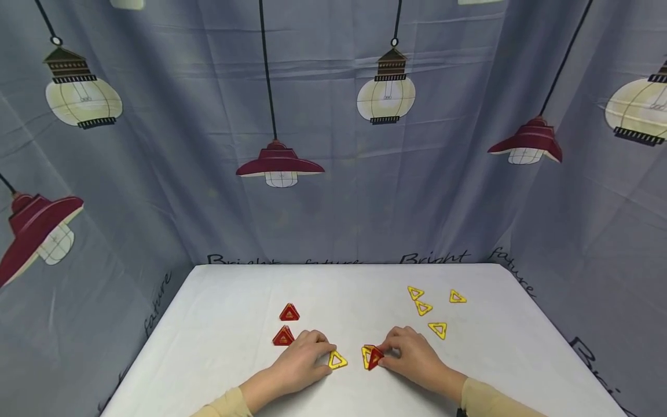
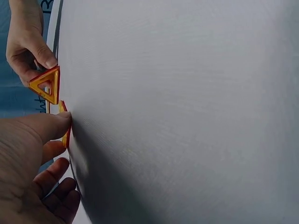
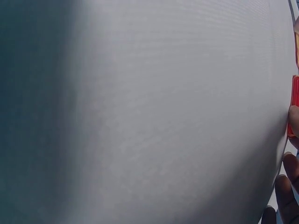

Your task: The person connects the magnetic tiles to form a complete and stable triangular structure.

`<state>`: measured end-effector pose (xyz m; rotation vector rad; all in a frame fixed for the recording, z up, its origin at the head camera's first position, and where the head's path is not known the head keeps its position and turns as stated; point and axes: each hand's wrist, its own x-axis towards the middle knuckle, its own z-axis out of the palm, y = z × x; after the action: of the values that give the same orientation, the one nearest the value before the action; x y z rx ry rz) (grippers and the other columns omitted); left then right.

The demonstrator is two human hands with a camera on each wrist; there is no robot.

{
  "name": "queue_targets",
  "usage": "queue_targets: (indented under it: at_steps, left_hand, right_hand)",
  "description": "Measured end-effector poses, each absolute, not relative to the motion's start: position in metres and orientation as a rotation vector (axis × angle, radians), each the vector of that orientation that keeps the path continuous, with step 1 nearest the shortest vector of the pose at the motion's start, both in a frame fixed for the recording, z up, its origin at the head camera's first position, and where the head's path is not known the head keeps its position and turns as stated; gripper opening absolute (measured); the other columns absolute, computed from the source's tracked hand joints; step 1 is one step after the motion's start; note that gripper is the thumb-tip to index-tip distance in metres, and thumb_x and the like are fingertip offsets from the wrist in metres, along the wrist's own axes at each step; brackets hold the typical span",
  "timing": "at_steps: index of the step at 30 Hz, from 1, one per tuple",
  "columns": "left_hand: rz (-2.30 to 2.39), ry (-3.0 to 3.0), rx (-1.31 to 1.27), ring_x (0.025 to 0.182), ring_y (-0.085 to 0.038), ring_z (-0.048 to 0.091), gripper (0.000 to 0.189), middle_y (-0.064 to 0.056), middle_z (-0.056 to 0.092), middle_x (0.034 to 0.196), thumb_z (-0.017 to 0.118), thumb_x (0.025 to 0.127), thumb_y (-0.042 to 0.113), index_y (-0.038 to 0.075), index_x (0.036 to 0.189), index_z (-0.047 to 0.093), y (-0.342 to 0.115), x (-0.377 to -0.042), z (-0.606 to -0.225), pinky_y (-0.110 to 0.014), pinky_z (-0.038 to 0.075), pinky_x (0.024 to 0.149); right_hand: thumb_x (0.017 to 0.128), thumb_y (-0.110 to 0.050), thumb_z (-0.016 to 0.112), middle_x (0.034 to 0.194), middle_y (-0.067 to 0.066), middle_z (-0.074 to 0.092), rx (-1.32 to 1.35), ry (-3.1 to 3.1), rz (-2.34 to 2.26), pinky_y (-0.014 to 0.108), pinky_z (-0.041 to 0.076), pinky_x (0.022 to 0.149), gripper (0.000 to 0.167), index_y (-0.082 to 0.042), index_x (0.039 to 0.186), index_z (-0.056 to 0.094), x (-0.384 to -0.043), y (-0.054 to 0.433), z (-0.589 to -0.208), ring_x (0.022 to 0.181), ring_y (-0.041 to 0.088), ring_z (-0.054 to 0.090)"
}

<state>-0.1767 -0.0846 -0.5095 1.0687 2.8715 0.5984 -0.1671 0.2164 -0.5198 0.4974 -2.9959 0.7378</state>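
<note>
Near the front middle of the table, my left hand (image 1: 303,360) pinches a yellow triangular tile (image 1: 339,365) between thumb and finger. In the left wrist view the thumb presses on that tile (image 2: 67,133), seen nearly edge-on, while the other fingers curl loosely. Just to the right, my right hand (image 1: 414,356) grips a joined piece of triangular tiles, with a red face (image 1: 374,358) and a yellow face (image 1: 364,358) showing. A small gap separates the two held pieces. Only some fingertips (image 3: 293,168) and a red edge (image 3: 295,91) show in the right wrist view.
Two red pyramids (image 1: 289,313) of triangular tiles stand behind my left hand, the nearer one (image 1: 283,336) close to its fingers. Several loose yellow triangular tiles (image 1: 438,324) lie at the back right. A grey curtain (image 1: 333,220) hangs behind the white table (image 1: 219,324).
</note>
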Motion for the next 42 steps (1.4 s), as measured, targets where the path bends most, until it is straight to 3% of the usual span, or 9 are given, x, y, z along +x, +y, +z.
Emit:
queue_targets:
  at_steps: [11, 21, 33, 38, 42]
  left_hand:
    - [0.697, 2.879, 1.044, 0.099, -0.008, 0.049, 0.035, 0.011, 0.059, 0.109, 0.084, 0.085, 0.033, 0.019, 0.114, 0.069, -0.082, -0.174, -0.51, -0.029, 0.046, 0.09]
    - [1.119, 2.677, 0.796, 0.077, -0.004, 0.05, 0.031, 0.012, 0.059, 0.083, 0.082, 0.084, 0.013, 0.014, 0.107, 0.062, -0.074, -0.176, -0.51, -0.024, 0.044, 0.069]
    - [1.254, 2.548, 0.717, 0.066, -0.004, 0.053, 0.02, 0.007, 0.059, 0.082, 0.065, 0.096, 0.011, 0.011, 0.115, 0.069, -0.075, -0.179, -0.505, -0.023, 0.045, 0.058]
    - [1.22, 2.574, 0.704, 0.073, -0.005, 0.053, 0.017, 0.01, 0.061, 0.09, 0.061, 0.097, 0.013, 0.017, 0.107, 0.075, -0.074, -0.179, -0.505, -0.025, 0.045, 0.064]
    - [1.214, 2.605, 0.676, 0.076, -0.005, 0.053, 0.008, 0.011, 0.06, 0.088, 0.067, 0.094, 0.017, 0.019, 0.098, 0.074, -0.074, -0.179, -0.507, -0.026, 0.045, 0.066]
  right_hand:
    - [0.08, -0.038, 0.088, 0.095, -0.027, 0.057, 0.511, -2.98, 0.704, 0.032, 0.045, 0.076, 0.017, -0.031, 0.094, 0.079, -0.165, 0.217, -0.522, 0.087, 0.001, 0.048]
    - [0.081, -0.037, 0.087, 0.096, -0.026, 0.057, 0.511, -2.981, 0.73, 0.032, 0.044, 0.075, 0.017, -0.032, 0.095, 0.079, -0.167, 0.218, -0.521, 0.087, 0.002, 0.048]
    - [0.08, -0.034, 0.089, 0.092, -0.025, 0.057, 0.492, -2.97, 0.73, 0.031, 0.043, 0.074, 0.018, -0.03, 0.095, 0.08, -0.169, 0.218, -0.518, 0.085, 0.003, 0.047]
    - [0.079, -0.034, 0.089, 0.093, -0.025, 0.057, 0.493, -2.962, 0.751, 0.032, 0.043, 0.074, 0.019, -0.03, 0.096, 0.081, -0.168, 0.218, -0.519, 0.085, 0.004, 0.048]
    - [0.079, -0.033, 0.089, 0.092, -0.025, 0.057, 0.485, -2.958, 0.752, 0.032, 0.043, 0.074, 0.019, -0.03, 0.095, 0.08, -0.167, 0.217, -0.52, 0.085, 0.004, 0.048]
